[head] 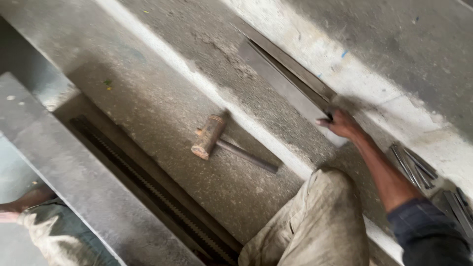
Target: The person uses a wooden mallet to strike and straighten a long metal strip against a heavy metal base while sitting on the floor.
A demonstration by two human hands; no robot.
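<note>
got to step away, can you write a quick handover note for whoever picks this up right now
Right hand: gripping the near end of the flat metal strips that lie along the concrete floor.
Left hand: not in view.
Hammer: lying on the floor beside the knee, untouched.
Loose metal rods: on the floor by the right forearm.
Done: strips in hand. Left: cannot tell from this view.
</note>
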